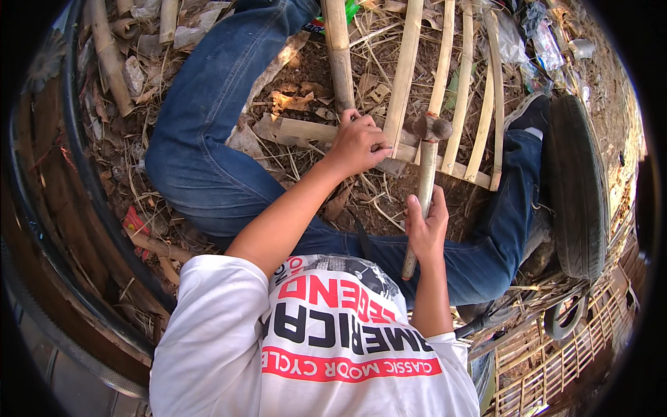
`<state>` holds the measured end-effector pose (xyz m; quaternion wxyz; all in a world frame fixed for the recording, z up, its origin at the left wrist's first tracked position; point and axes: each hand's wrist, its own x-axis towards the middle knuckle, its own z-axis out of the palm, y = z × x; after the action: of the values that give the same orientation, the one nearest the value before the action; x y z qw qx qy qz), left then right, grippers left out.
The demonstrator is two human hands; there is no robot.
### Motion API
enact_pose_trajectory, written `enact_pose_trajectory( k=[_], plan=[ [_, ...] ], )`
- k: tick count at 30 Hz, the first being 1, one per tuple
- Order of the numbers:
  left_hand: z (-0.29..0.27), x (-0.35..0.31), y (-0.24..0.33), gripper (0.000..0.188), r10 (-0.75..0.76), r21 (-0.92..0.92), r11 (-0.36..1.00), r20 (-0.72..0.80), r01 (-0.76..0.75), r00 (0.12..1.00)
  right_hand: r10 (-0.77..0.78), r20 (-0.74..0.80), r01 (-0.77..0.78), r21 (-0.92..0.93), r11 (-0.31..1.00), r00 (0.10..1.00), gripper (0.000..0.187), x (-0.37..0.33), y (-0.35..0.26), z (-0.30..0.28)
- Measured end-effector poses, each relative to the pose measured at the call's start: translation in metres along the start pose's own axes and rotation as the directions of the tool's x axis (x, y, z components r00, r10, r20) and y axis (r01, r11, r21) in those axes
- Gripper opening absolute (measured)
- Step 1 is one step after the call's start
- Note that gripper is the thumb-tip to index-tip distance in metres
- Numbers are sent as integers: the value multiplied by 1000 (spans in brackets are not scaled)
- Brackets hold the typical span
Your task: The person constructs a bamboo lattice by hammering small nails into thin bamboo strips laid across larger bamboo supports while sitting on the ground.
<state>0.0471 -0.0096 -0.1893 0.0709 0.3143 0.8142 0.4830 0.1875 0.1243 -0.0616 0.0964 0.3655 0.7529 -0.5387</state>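
My right hand (427, 219) is wrapped round the handle of a hammer (425, 177), which stands nearly upright in view with its dark metal head (429, 128) over the slats. My left hand (359, 144) has its fingers curled together at the lower end of a wide bamboo slat (403, 83), close to a bamboo crosspiece (306, 130). What those fingers pinch is too small to make out. Several narrower bamboo slats (460, 97) run away from me, side by side, their near ends on the crosspiece. A thick bamboo pole (338, 55) ends just beyond my left fingers.
My bent legs in blue jeans (201, 139) lie either side of the slats. A black tyre (578, 187) stands at the right, beyond my shoe (529, 111). Dark curved rims (90, 174) border the left. Dry leaves, straw and plastic scraps (549, 48) litter the ground. A bamboo lattice (556, 368) is at lower right.
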Motion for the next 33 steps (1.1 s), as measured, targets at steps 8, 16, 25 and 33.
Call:
enact_pose_trajectory(
  k=[8,16,25,33],
  plan=[
    [1,1,-1,20,8,3,1000,-1,-8,1000,19,60,-7,-195,981,998,29,-26,3,-9],
    [0,1,0,17,-3,27,1000,-8,3,1000,-125,76,143,-306,941,989,26,-23,5,-2],
    [0,-1,1,16,-3,-9,1000,15,3,1000,-14,74,35,-286,958,997,29,-26,4,-4],
    [4,-3,-5,16,13,22,1000,32,-14,999,-83,121,128,-434,891,989,27,-23,-6,-3]
  ],
)
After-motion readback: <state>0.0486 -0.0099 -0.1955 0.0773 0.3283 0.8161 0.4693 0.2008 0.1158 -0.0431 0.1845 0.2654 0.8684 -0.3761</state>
